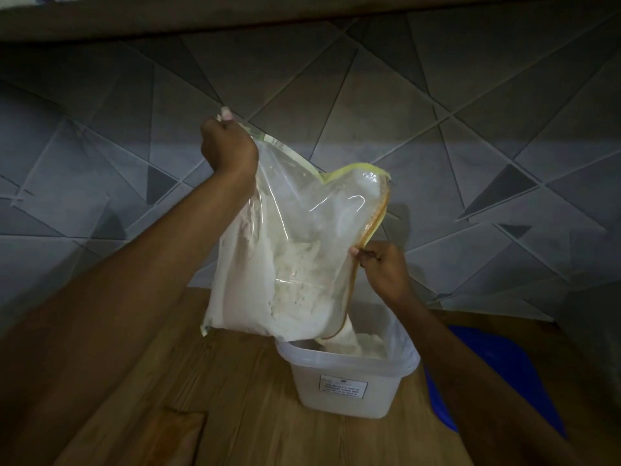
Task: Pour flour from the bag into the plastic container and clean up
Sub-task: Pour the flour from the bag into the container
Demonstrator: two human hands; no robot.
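Tilted bag over container: left hand grips its corner, right hand pinches its mouth. Drifting mouth could spill flour outside container.

glossy clear plastic bag, frosted matt plastic container, wood-grain tabletop

— Where are the hands?
— The left hand grips a raised corner of the bag; the right hand pinches its yellow zip edge.
— And the flour?
— Spilling from the bag's low mouth into the container on the table. A blue lid lies to its right.
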